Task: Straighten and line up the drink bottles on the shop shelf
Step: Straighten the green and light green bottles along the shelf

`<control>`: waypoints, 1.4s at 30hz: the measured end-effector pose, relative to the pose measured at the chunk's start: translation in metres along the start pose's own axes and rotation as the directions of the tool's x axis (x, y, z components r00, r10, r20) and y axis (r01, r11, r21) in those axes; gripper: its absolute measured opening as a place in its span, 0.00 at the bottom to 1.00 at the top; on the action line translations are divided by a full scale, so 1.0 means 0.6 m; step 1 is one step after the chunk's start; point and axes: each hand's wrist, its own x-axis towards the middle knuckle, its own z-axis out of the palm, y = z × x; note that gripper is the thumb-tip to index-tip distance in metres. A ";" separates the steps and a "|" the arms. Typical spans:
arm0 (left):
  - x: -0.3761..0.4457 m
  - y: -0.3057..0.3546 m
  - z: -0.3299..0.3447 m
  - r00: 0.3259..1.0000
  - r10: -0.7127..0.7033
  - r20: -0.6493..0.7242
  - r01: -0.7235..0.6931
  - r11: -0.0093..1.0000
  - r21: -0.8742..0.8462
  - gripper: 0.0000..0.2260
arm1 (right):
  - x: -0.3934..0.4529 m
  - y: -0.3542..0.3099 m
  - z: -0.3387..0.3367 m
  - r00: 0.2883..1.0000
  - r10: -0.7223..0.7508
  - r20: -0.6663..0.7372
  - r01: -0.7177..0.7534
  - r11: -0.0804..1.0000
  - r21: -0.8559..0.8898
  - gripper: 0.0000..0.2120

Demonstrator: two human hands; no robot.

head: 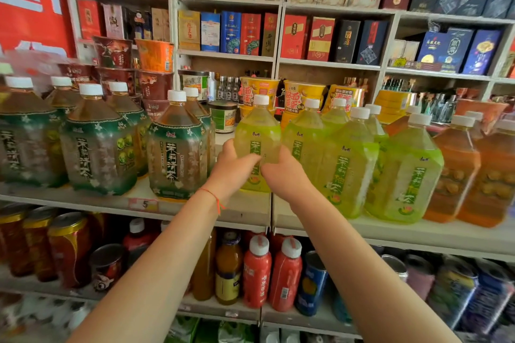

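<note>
Both hands, left (232, 166) and right (281, 172), fingers wrapped round green bottle (257, 133), should slide it toward 6 o'clock, flush with its neighbours (345, 164).

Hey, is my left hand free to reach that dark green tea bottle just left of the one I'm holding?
Probably not yet: the left hand grips the light green bottle together with the right hand. Once released, the dark green bottle stands unobstructed at the shelf front.

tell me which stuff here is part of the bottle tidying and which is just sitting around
Part of the job:
- light green bottle, gripped by left hand and right hand
- dark green bottles
- other light green bottles
- orange bottles
- shelf

Just sitting around:
- noodle cups
- boxes
- cans
- red bottles
</note>
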 end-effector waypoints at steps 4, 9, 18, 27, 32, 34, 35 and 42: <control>-0.012 -0.012 0.007 1.000 0.022 -0.020 -0.022 1.000 0.006 0.25 | -0.030 0.017 -0.044 0.643 -0.534 -0.549 0.304 0.836 -0.456 0.19; -0.042 -0.010 0.042 0.925 0.347 -0.157 -0.258 0.874 0.412 0.36 | -0.013 0.055 -0.119 0.552 -0.380 -0.743 0.187 0.924 -0.334 0.31; -0.042 -0.004 0.076 0.884 0.413 -0.217 -0.319 0.875 0.365 0.39 | 0.006 0.066 -0.150 0.725 -0.277 -0.631 0.080 0.943 -0.322 0.37; -0.047 -0.008 0.069 0.934 0.297 -0.200 -0.260 0.946 0.193 0.38 | -0.016 0.094 -0.132 0.757 -0.218 -0.616 0.269 0.963 -0.011 0.37; -0.049 0.006 0.055 0.958 0.203 -0.201 -0.226 0.969 -0.103 0.27 | -0.027 0.086 -0.130 0.773 -0.270 -0.574 0.370 0.927 0.063 0.36; -0.051 0.011 0.043 0.964 0.206 -0.168 -0.232 0.961 -0.151 0.23 | -0.031 0.082 -0.130 0.782 -0.284 -0.554 0.393 0.916 0.084 0.38; -0.053 0.013 0.038 0.967 0.206 -0.152 -0.231 0.958 -0.171 0.22 | -0.032 0.081 -0.129 0.785 -0.296 -0.544 0.407 0.909 0.092 0.39; -0.055 0.007 0.019 0.987 0.145 -0.064 -0.157 0.949 -0.274 0.25 | -0.028 0.044 -0.080 0.806 -0.382 -0.453 0.508 0.839 0.195 0.31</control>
